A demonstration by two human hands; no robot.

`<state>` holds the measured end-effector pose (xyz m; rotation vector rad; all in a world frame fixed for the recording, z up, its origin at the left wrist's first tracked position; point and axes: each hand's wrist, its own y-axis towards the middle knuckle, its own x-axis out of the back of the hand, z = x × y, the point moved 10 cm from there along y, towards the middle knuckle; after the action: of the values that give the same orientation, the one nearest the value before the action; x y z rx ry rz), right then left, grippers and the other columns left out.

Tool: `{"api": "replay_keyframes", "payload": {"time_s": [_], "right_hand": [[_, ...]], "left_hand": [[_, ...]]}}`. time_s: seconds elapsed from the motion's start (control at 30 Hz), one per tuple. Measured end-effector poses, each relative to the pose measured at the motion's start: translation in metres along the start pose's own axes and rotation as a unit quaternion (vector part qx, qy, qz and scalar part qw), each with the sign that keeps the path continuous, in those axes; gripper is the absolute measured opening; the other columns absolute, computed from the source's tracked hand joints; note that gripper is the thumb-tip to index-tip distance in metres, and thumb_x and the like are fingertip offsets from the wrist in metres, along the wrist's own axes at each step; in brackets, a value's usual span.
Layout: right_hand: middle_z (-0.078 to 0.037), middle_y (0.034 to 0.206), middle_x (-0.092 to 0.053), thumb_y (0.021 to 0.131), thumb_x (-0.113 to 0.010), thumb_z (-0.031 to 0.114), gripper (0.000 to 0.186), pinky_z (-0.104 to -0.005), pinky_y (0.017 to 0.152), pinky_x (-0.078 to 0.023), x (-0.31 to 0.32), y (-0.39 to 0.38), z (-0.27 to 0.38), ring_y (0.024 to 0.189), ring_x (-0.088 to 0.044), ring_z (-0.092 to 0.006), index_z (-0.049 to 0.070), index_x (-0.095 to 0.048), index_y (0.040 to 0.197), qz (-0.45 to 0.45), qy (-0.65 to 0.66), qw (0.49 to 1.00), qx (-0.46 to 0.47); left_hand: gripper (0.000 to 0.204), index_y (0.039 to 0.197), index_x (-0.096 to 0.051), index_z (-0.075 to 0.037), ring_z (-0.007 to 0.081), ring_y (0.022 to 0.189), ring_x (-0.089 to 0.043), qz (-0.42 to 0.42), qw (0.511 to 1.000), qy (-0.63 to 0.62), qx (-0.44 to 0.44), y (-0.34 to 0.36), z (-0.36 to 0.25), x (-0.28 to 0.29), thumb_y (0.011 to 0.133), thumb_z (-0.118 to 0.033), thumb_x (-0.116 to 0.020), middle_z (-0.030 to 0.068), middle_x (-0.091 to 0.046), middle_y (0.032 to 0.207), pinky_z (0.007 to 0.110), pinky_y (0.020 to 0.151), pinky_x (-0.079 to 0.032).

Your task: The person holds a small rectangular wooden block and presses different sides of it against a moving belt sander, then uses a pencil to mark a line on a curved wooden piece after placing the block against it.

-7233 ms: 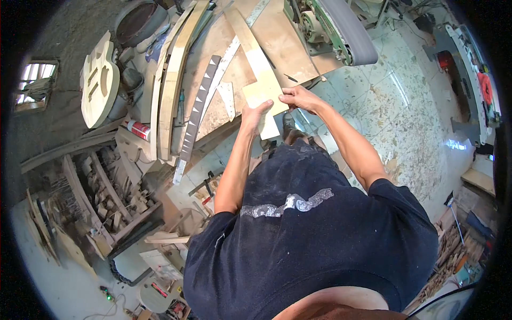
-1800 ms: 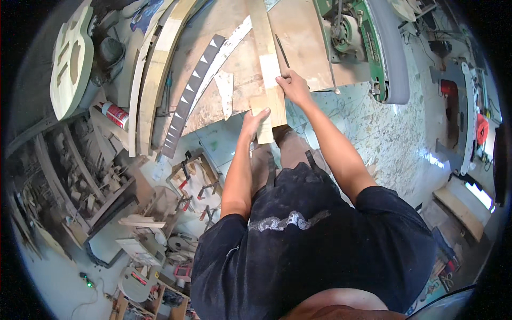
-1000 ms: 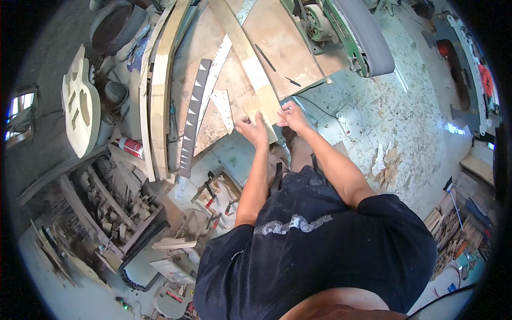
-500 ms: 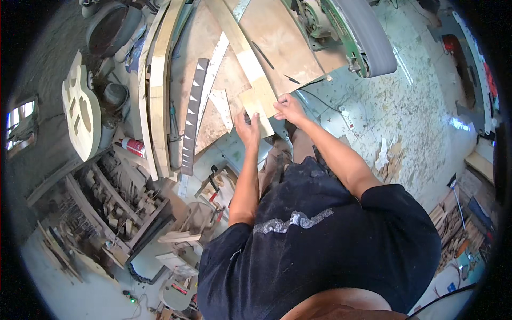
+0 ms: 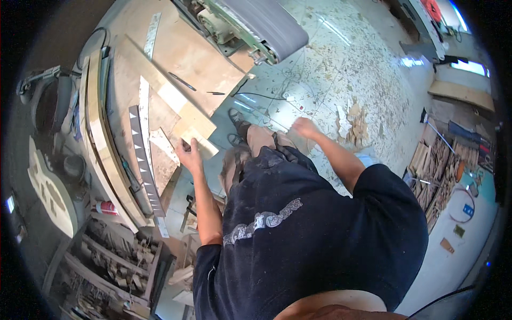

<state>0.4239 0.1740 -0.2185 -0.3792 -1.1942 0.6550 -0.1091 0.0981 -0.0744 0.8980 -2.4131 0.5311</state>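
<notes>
My left hand grips the short pale board at the near end of a long wooden board lying across the workbench. My right hand is away from the boards, over the floor to their right, fingers curled; whether they hold anything is unclear. Left of the boards are a dark strip with white triangles, a narrow white strip and a small white angled piece. Two slim dark pen-like items lie on the bench beside the long board.
A green belt sander stands at the bench's far right. Curved laminated strips and a guitar-shaped wooden body are at left. Offcuts fill a wooden crate and lie at right. A cable and wood scraps lie on the floor.
My right hand has let go of the board and moved right. My left hand stays at the board's end. My view has turned, shifting the bench leftward and swinging its contents round.
</notes>
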Motion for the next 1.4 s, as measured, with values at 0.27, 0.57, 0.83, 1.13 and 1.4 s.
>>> {"api": "replay_keyframes", "payload": {"time_s": [0.27,0.57,0.83,1.13,1.4], "right_hand": [[-0.019,0.094,-0.071,0.084,-0.064,0.038,0.033,-0.0493,0.083,-0.054,-0.039,-0.189,-0.111,0.096,-0.066,-0.0424,0.006,-0.068,0.091,0.189,-0.229,0.954,-0.035],[-0.014,0.084,-0.071,0.089,-0.066,0.032,0.026,-0.0425,0.074,-0.051,0.068,-0.166,-0.014,0.081,-0.067,-0.0305,0.006,-0.07,0.092,-0.103,0.224,0.958,-0.144],[-0.009,0.079,-0.068,0.093,-0.064,0.031,0.033,-0.0334,0.068,-0.052,0.134,-0.165,0.02,0.071,-0.068,-0.017,-0.001,-0.067,0.101,-0.122,0.227,0.959,-0.12],[-0.007,0.077,-0.068,0.09,-0.066,0.026,0.026,-0.0299,0.053,-0.05,0.062,-0.15,-0.04,0.059,-0.064,-0.0154,0.002,-0.07,0.095,-0.017,0.277,0.946,-0.17],[-0.008,0.079,-0.069,0.091,-0.065,0.026,0.028,-0.0297,0.06,-0.051,0.138,-0.077,0.049,0.066,-0.067,-0.0151,0.0,-0.07,0.101,-0.072,0.19,0.979,-0.033]], "left_hand": [[0.055,0.124,-0.059,0.01,0.0193,0.087,-0.059,0.017,1.0,-0.017,-0.013,0.021,0.032,-0.006,0.084,-0.021,-0.078,0.0135,-0.057,0.105,0.034,0.081,-0.05],[0.046,0.12,-0.061,0.008,0.0211,0.085,-0.064,0.022,0.998,-0.054,-0.009,0.021,0.026,-0.019,0.081,-0.011,-0.076,0.0162,-0.063,0.107,0.034,0.079,-0.052],[0.047,0.12,-0.06,0.006,0.0223,0.089,-0.064,0.011,0.996,-0.091,0.021,0.017,0.032,-0.019,0.079,-0.009,-0.077,0.016,-0.062,0.106,0.034,0.081,-0.052],[0.05,0.11,-0.064,0.005,0.0339,0.093,-0.062,-0.043,0.999,-0.02,0.013,0.02,0.03,-0.012,0.069,-0.019,-0.081,0.0197,-0.065,0.099,0.043,0.084,-0.05],[0.045,0.114,-0.067,0.003,0.029,0.091,-0.067,-0.001,0.995,-0.088,0.037,0.021,0.029,-0.012,0.074,-0.016,-0.076,0.0188,-0.07,0.098,0.039,0.083,-0.053]]}}
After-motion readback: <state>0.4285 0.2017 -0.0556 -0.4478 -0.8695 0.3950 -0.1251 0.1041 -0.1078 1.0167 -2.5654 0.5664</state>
